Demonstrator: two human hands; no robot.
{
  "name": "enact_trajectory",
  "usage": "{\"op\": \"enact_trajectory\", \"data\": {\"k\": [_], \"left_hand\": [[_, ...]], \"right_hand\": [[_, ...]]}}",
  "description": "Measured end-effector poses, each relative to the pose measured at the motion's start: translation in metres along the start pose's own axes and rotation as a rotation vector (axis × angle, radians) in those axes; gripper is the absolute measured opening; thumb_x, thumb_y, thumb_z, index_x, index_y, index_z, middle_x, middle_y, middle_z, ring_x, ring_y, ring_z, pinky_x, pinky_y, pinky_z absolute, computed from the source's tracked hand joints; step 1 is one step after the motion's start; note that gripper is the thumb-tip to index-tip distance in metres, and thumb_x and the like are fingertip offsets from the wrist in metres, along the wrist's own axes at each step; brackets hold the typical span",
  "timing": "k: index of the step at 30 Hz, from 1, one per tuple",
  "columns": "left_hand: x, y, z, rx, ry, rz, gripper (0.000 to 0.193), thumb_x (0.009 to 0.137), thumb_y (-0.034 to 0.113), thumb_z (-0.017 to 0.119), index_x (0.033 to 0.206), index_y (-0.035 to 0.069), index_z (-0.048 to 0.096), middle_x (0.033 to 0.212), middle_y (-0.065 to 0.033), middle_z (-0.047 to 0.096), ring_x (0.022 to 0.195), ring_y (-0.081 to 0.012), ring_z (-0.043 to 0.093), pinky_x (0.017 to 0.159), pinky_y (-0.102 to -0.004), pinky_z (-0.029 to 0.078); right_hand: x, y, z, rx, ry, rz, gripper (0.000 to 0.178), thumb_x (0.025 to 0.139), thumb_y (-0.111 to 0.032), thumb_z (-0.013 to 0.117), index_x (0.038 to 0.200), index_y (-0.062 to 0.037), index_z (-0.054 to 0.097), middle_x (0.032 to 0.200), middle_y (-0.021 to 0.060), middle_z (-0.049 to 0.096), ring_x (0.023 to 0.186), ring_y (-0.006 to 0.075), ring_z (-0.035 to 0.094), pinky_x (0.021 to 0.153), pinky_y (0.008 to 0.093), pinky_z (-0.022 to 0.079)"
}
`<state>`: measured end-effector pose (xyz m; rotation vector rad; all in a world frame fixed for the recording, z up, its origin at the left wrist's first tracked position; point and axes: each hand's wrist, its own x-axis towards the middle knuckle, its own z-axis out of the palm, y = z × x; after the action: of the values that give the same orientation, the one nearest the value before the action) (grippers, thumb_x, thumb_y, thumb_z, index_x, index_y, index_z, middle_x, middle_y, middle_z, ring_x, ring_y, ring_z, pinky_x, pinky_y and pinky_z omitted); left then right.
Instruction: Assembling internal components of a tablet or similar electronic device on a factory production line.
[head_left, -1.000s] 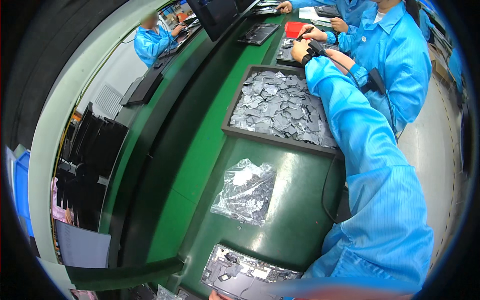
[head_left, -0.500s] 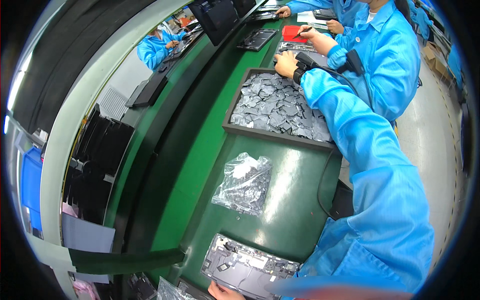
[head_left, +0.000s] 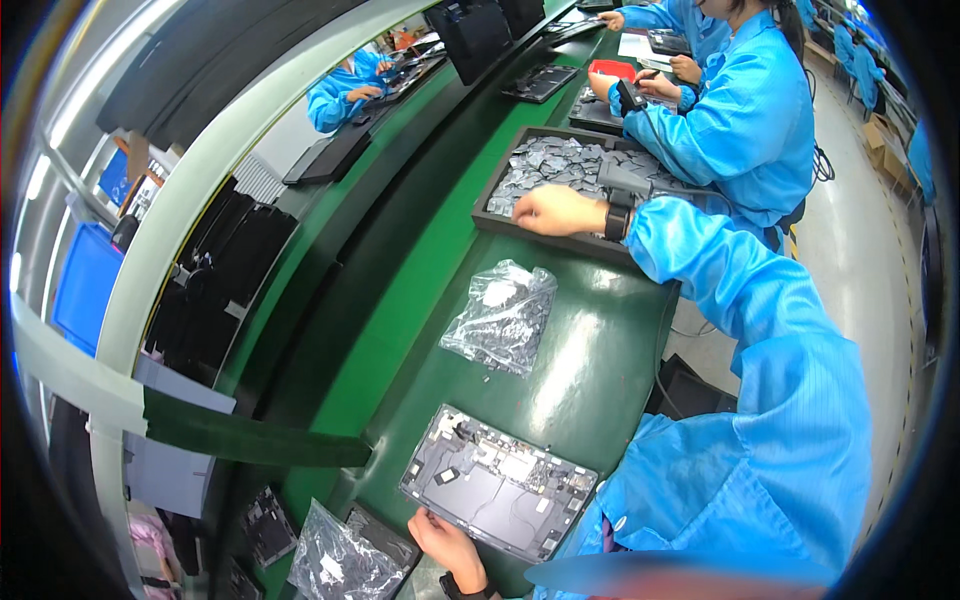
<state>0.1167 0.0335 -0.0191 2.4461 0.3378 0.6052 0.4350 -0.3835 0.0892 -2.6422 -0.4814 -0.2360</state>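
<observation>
An opened laptop base [head_left: 500,485], its circuit board and wiring bare, lies before me on the green bench. My left hand [head_left: 447,548] grips its near left edge, thumb on top. Farther off, my right hand [head_left: 562,210] hangs over the near side of a dark tray [head_left: 490,222]. Its fingers are curled together, and whatever lies between them is hidden. Thin grey pieces [head_left: 545,165] fill the tray in a heap. Behind my right wrist, a grey handheld scanner [head_left: 628,180] with a cable lies over the pieces.
A clear plastic bag [head_left: 503,315] of small dark parts sits between tray and laptop base. Another bag [head_left: 340,560] lies at lower left. Beyond the tray, a co-worker [head_left: 735,120] in blue sits near a red bin [head_left: 611,69]. A green-wrapped bar [head_left: 255,440] crosses at left.
My right hand has come back from the tray's far end to its near side. The view has shifted, bringing more of my left hand and the laptop base into sight.
</observation>
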Motion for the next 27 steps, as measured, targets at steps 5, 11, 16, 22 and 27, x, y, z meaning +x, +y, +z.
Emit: {"op": "enact_trajectory", "data": {"k": [5,11,16,22,27], "left_hand": [[0.001,0.003,-0.002,0.0,-0.015,0.017,0.019,0.083,-0.008,0.05,0.101,-0.01,0.056,0.093,-0.0205,0.054,0.082,-0.0361,0.056,0.073,-0.0405,0.047],[0.008,0.0,-0.002,-0.099,-0.02,-0.033,0.015,0.084,-0.003,0.053,0.098,-0.007,0.058,0.084,-0.0159,0.054,0.07,-0.0269,0.054,0.065,-0.0358,0.045],[0.008,-0.003,-0.002,-0.119,-0.023,-0.084,0.013,0.086,-0.002,0.054,0.097,-0.006,0.059,0.082,-0.0135,0.054,0.066,-0.0229,0.053,0.063,-0.0344,0.045],[0.01,-0.007,-0.002,-0.098,-0.021,-0.052,0.012,0.086,-0.003,0.055,0.096,-0.006,0.059,0.084,-0.0148,0.054,0.069,-0.0282,0.054,0.063,-0.0378,0.045],[0.007,-0.007,0.002,-0.155,-0.003,-0.121,0.012,0.086,-0.003,0.057,0.097,-0.005,0.06,0.083,-0.013,0.054,0.066,-0.0232,0.054,0.061,-0.0336,0.046]], "right_hand": [[-0.001,-0.004,0.015,-0.149,0.135,0.001,0.026,0.08,-0.02,0.054,0.099,-0.0126,0.069,0.091,0.0144,0.069,0.087,0.0333,0.066,0.079,0.0446,0.051],[-0.012,-0.016,-0.003,0.068,0.15,0.054,0.021,0.078,-0.017,0.061,0.092,-0.0048,0.071,0.085,0.014,0.07,0.08,0.0275,0.068,0.074,0.0365,0.053],[-0.025,-0.062,0.052,0.157,0.101,-0.11,0.014,0.078,-0.011,0.064,0.087,-0.0026,0.07,0.081,0.0122,0.069,0.075,0.0235,0.067,0.068,0.0329,0.052],[-0.067,-0.145,0.092,0.172,0.003,-0.383,0.009,0.078,-0.007,0.065,0.086,-0.0038,0.068,0.083,0.0117,0.064,0.08,0.0297,0.062,0.072,0.0374,0.05],[-0.078,-0.158,0.119,0.189,-0.052,-0.391,0.008,0.079,-0.007,0.066,0.085,-0.0028,0.066,0.082,0.0116,0.062,0.081,0.0311,0.061,0.074,0.0393,0.049]]}}
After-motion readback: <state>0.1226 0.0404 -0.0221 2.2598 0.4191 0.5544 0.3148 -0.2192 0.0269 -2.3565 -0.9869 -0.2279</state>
